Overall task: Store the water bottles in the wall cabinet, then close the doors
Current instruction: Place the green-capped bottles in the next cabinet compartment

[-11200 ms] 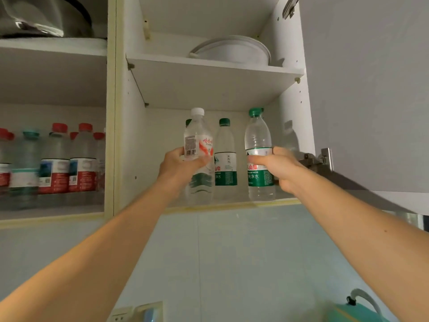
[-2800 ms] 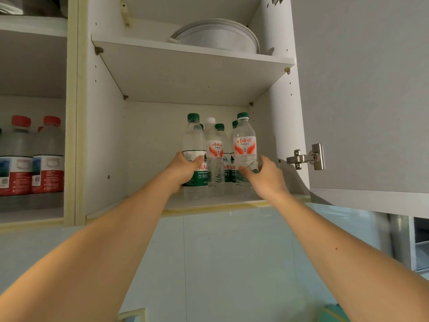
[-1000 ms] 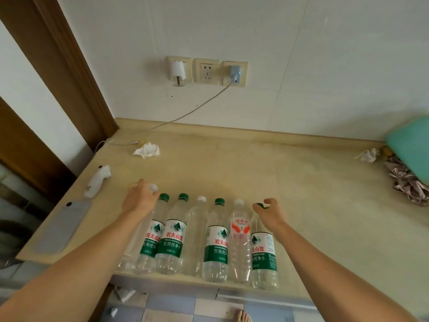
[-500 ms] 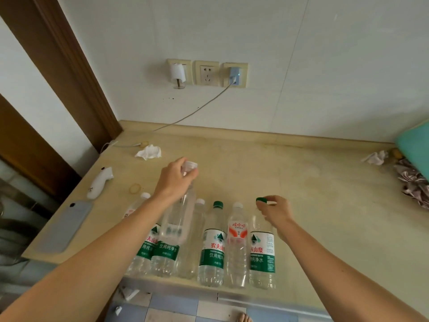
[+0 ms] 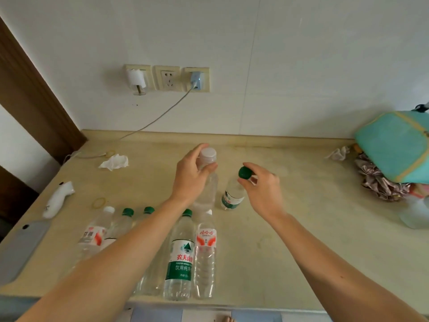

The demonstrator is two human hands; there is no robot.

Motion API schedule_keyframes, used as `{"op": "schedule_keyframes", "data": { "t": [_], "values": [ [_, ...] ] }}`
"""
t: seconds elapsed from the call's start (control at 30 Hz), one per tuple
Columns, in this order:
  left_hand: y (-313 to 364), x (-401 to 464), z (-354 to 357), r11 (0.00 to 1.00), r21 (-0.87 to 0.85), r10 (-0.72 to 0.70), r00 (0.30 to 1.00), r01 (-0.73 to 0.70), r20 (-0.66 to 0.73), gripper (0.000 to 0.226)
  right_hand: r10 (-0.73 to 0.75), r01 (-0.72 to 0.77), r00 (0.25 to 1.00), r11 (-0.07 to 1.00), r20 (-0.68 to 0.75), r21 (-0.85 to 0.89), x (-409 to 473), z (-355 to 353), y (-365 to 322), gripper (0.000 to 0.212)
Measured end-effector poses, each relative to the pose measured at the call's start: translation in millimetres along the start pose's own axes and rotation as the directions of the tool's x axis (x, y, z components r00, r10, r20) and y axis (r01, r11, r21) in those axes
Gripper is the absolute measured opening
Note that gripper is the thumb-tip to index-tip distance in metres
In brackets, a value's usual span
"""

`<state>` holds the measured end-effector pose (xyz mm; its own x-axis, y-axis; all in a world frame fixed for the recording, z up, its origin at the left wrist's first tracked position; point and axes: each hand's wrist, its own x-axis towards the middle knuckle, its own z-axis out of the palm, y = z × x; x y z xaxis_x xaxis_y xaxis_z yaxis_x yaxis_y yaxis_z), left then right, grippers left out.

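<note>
My left hand (image 5: 189,180) has its grip curled round the neck of a white-capped bottle (image 5: 207,182), lifted above the worktop (image 5: 290,228). My right hand (image 5: 263,189) pinches a green-capped bottle (image 5: 233,194) just under its cap, tilted, close beside the first. A row of bottles (image 5: 178,256) stands at the worktop's near edge, partly hidden by my left forearm. A crumpled tissue (image 5: 114,161) lies farther back.
</note>
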<state>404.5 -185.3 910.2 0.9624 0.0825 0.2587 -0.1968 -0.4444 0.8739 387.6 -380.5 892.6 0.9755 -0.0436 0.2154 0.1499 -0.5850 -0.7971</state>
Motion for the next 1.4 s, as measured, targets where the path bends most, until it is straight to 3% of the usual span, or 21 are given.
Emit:
{"op": "schedule_keyframes", "data": {
  "t": [0.2, 0.43, 0.57, 0.67, 0.77, 0.9, 1.0, 1.17, 1.4],
  "values": [
    [-20.8, 4.2, 23.3, 0.995, 0.021, -0.101, 0.994, 0.102, -0.040, 0.043, -0.035, 0.036, 0.999, 0.997, 0.021, -0.061, 8.3, -1.1, 6.8, 0.041],
    [-40.6, 8.7, 36.8, 0.988, -0.002, -0.156, 0.986, 0.156, -0.053, 0.043, 0.008, -0.011, 0.997, 0.999, 0.071, 0.049, 12.4, -10.7, 15.0, 0.043],
    [-44.5, 9.3, 42.0, 0.988, -0.013, -0.155, 0.987, 0.154, -0.041, 0.042, 0.077, -0.092, 0.987, 0.990, 0.142, 0.102, 9.9, -7.4, 24.2, 0.060],
    [-49.8, 6.8, 40.3, 0.987, 0.019, -0.160, 0.987, 0.160, -0.011, 0.050, 0.154, -0.182, 0.967, 0.976, 0.204, 0.124, 6.1, -0.4, 41.6, 0.079],
    [-60.3, -1.9, 38.4, 0.975, 0.055, -0.218, 0.974, 0.215, 0.068, 0.078, 0.236, -0.281, 0.935, 0.949, 0.265, 0.145, 2.9, 10.3, 62.8, 0.090],
    [-79.0, -13.3, 46.2, 0.932, 0.073, -0.360, 0.930, 0.355, 0.070, 0.095, 0.287, -0.349, 0.912, 0.918, 0.292, 0.187, -2.4, 27.0, 86.3, 0.061],
    [-88.4, -18.2, 55.6, 0.904, 0.036, -0.427, 0.903, 0.426, 0.049, 0.089, 0.290, -0.354, 0.917, 0.909, 0.274, 0.221, -5.2, 33.8, 96.5, 0.058],
    [-87.2, -15.4, 60.7, 0.901, 0.037, -0.432, 0.902, 0.432, -0.012, 0.073, 0.288, -0.355, 0.916, 0.906, 0.280, 0.229, -2.7, 38.1, 98.8, 0.061],
    [-63.0, -13.0, 45.7, 0.935, -0.046, -0.354, 0.934, 0.352, -0.042, 0.065, 0.325, -0.355, 0.934, 0.894, 0.149, 0.272, 0.6, 18.6, 79.7, 0.051]
  ]
}}
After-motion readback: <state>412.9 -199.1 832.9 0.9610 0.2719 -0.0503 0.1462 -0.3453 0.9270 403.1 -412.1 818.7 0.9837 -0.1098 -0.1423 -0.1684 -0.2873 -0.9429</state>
